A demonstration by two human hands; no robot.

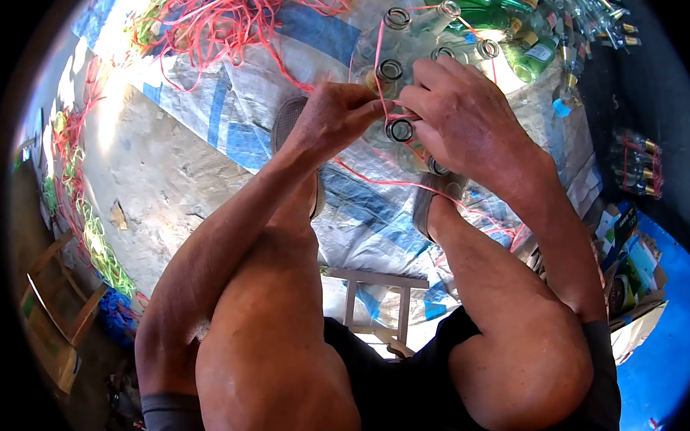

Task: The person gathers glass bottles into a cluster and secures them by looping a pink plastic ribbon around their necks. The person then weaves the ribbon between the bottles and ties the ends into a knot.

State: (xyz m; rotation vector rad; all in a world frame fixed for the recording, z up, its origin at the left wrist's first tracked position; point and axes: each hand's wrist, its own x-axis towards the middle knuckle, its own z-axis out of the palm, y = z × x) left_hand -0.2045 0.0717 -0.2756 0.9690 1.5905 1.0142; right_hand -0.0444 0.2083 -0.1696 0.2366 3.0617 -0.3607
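Observation:
Several clear glass bottles (390, 69) stand upright in a cluster between my feet, mouths facing up. Pink plastic string (379, 43) runs around their necks. My left hand (336, 123) is closed at the near left of the cluster, thumb and index finger pinching the string beside a bottle neck. On the other side, my right hand (467, 116) curls over the bottles and pinches the string close to the left fingertips. It hides part of the cluster. A loose length of the string trails from the bottles across the sheet toward the right.
A tangled heap of pink string (228, 26) lies at the top left. Green bottles (474, 4) and more clear ones lie at the upper right. A tied bottle bundle (638, 163) sits far right, above cardboard boxes (631, 259). White-and-blue sheeting (235, 105) covers the ground.

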